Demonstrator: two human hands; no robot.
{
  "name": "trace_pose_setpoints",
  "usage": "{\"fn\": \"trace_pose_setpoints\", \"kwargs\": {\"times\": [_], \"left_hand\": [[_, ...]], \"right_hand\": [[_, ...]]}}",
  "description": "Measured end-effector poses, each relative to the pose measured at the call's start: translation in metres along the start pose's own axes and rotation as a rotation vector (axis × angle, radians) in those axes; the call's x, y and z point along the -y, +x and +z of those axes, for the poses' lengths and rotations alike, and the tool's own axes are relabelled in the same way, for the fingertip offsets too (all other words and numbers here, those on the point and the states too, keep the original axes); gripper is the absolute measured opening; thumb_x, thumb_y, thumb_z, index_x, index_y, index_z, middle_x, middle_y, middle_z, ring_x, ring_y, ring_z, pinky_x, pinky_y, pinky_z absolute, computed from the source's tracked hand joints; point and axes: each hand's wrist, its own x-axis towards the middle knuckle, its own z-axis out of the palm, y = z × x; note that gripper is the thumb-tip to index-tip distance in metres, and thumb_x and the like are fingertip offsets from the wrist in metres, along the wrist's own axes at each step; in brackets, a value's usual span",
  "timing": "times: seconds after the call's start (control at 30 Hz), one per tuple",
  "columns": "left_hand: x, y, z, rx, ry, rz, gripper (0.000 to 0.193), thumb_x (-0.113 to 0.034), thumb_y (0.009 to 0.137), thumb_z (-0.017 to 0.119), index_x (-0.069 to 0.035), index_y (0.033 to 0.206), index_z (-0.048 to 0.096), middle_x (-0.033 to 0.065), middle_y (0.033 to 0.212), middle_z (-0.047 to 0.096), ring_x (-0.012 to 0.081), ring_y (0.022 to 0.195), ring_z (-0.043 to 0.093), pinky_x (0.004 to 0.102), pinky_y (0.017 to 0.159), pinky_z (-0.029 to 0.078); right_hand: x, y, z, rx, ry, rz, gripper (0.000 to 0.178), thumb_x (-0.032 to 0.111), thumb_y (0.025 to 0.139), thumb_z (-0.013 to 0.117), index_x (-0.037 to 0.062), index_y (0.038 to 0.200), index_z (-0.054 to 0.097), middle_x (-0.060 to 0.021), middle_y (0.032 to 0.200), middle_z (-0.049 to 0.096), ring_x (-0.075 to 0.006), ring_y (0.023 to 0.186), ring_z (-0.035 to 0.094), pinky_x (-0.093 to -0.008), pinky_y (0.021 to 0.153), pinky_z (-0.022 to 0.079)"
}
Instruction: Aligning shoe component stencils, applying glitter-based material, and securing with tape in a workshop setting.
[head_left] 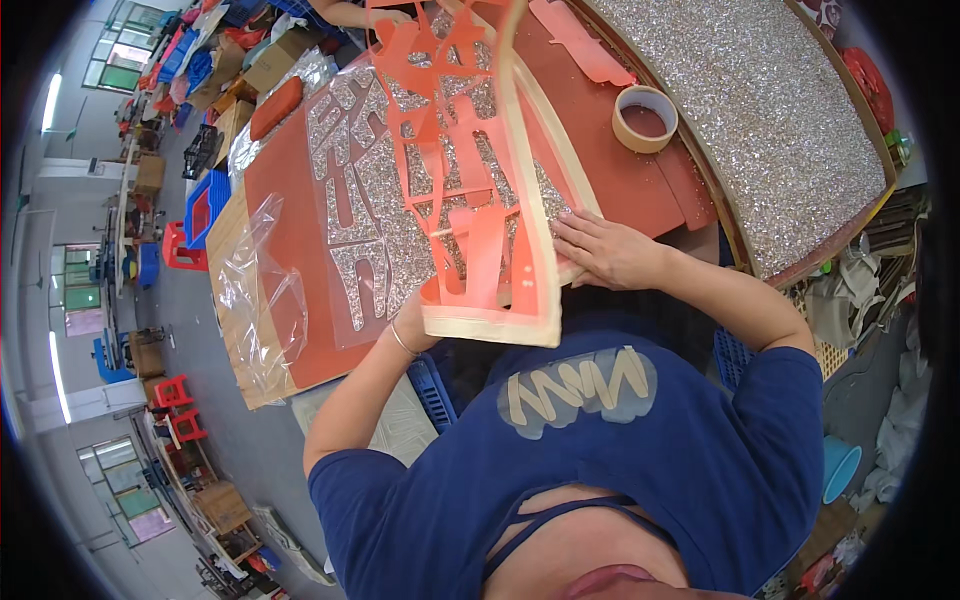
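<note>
A stencil of orange-pink cut-out sheet (485, 255) with a cream taped border (490, 330) stands tilted up from the table in front of me. My left hand (411, 325) grips its near left corner; the fingers are largely hidden behind the sheet. My right hand (612, 250) rests with fingers stretched out at the stencil's right border, by a second cream strip (553, 133). Under and left of the stencil lies a clear sheet with cut-out shapes (352, 215), filled with silvery glitter material. Another person's hand (385, 17) is at the stencil's far end.
A tray of silvery glitter (745, 110) stands at the right. A tape roll (644, 120) and a pink strip (583, 42) lie on the red-brown board (640, 190). Crumpled clear plastic (262, 290) lies at the left, near an orange-brown block (276, 108).
</note>
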Motion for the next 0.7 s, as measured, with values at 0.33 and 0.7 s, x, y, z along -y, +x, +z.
{"fn": "trace_pose_setpoints", "kwargs": {"times": [0.33, 0.7], "left_hand": [[-0.068, 0.012, 0.015, -0.127, 0.352, 0.028, 0.025, -0.025, 0.089, 0.059, -0.008, 0.106, 0.067, 0.0113, 0.097, 0.065, 0.0311, 0.091, 0.062, 0.0412, 0.082, 0.047], [-0.091, 0.069, 0.085, -0.389, 0.214, -0.183, 0.053, -0.019, 0.087, 0.064, 0.002, 0.131, 0.044, 0.0209, 0.125, 0.053, 0.0364, 0.106, 0.058, 0.037, 0.081, 0.054]], "right_hand": [[0.029, 0.018, -0.008, 0.017, 0.061, -0.011, 0.067, 0.035, 0.075, 0.071, -0.0063, 0.123, 0.048, -0.021, 0.126, 0.052, -0.0359, 0.125, 0.045, -0.0543, 0.11, 0.025], [0.013, 0.045, -0.003, -0.485, 0.243, 0.225, 0.036, 0.008, 0.075, 0.058, -0.0006, 0.11, 0.059, -0.023, 0.107, 0.061, -0.032, 0.106, 0.059, -0.0442, 0.098, 0.042]]}}
